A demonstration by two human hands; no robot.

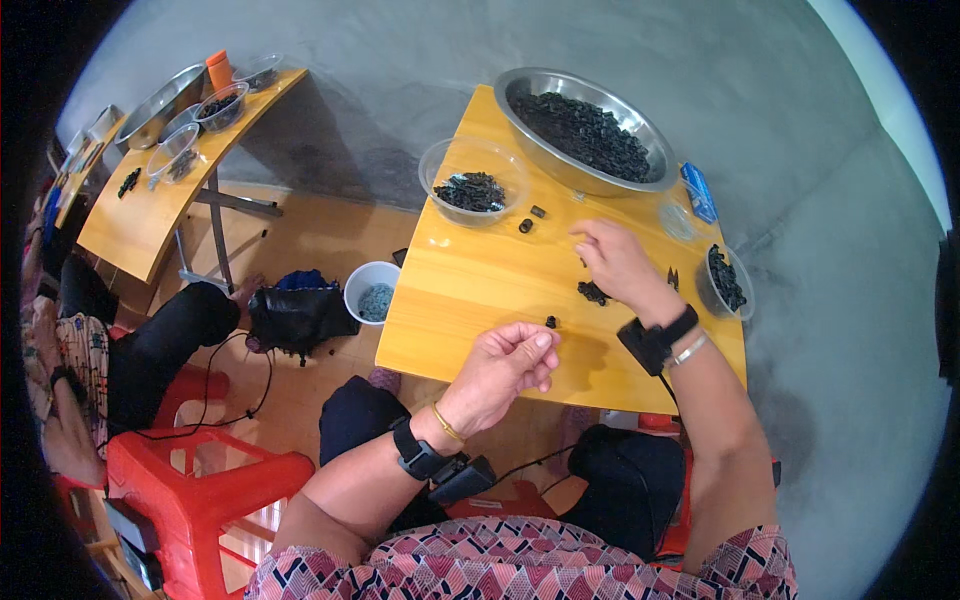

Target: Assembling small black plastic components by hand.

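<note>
My left hand [500, 372] is closed at the near edge of the yellow table, thumb against the fingers. A small black part [551, 322] sticks up from its fingertips. Farther right, my right hand [622, 268] hovers above the table with its fingers drawn together. Something dark and tiny may be at its fingertips; I cannot make it out. Below that hand lies a small pile of black pieces [592, 292]. Two short black cylinders [526, 226] rest nearer the clear bowl [433, 192], which contains many narrow black pieces.
A big steel basin [655, 140] full of black parts stands at the back. On the right are a blue box [699, 192] and a clear tub [745, 300] of black pieces. A white bucket [352, 290] sits on the floor. To the left, a person sits near another table [130, 235].
</note>
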